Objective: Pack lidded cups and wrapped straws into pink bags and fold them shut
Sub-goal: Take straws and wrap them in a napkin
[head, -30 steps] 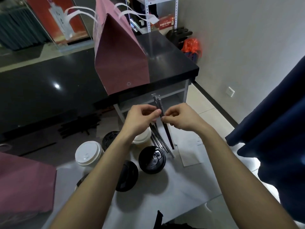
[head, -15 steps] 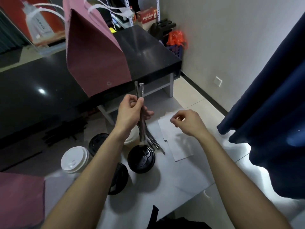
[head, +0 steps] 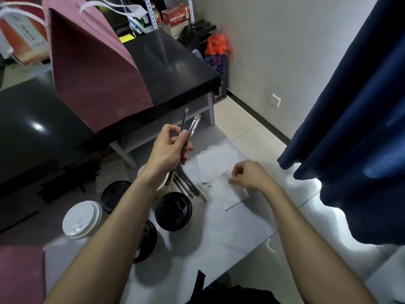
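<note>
Head view: a pink bag (head: 96, 71) stands upright on the black worktop (head: 171, 69) near its front edge. On the lower grey worktop (head: 230, 233), a white-lidded cup (head: 81, 219) and a black-lidded cup (head: 173, 211) sit near its middle. Left hand (head: 168, 150) grips two wrapped straws (head: 192, 128) above them. Right hand (head: 249, 175) pinches a white paper sheet (head: 228, 194) lying near the far right edge.
</note>
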Motion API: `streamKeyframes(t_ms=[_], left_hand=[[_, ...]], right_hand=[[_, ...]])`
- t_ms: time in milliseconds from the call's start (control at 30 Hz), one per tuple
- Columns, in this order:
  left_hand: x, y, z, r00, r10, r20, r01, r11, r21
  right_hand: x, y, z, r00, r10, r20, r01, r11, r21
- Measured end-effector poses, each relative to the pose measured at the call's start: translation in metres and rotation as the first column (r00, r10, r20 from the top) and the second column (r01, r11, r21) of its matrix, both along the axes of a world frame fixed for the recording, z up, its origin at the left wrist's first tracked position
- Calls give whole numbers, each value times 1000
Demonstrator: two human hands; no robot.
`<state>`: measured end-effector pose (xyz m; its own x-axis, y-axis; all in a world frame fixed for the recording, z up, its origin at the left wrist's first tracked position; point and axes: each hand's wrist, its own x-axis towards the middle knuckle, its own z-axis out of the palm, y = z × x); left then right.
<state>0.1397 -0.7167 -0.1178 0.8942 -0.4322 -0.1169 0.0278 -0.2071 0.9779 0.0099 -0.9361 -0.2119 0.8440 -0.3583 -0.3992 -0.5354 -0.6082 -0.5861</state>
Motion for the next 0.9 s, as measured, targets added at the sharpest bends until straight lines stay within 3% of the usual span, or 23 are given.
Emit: streamKeyframes(t_ms=[67,133,267,400,500,533,600,700,767,900], left_hand=[[2,1,0,1000,5,-19,-5,1000,0],[4,1,1,999,26,-45,-26,1000,6],[2,3,12,998,-41,-57,41,999,5],[-6,5,18,986,-158,-52,155,986,-57],[-7,5,18,1000,-24,8,24,999,-24],[-6,8,18,999,20,27,-20,1000,-7],[-3,15,18,995,78,59,-80,996,27],[0,26,18,992,102,71,-106,993,49],[0,31,18,990,120,77,-124,991,51],[1,39,18,989,120,84,-124,991,48]], right_hand=[[0,-7,18,992,32,122,-40,997,61],[2,-11,39,964,0,266,-60,974,218],[13,-9,68,851,-226,475,-136,778,613],[32,5,74,765,-340,547,-157,725,671],[45,15,61,759,-368,537,-119,732,671],[48,18,51,751,-373,545,-51,791,610],[53,21,24,794,-257,551,117,954,277],[54,34,-15,964,3,267,44,984,-172],[57,42,-31,987,80,142,-42,968,-248],[61,44,-40,984,79,161,-33,962,-269]])
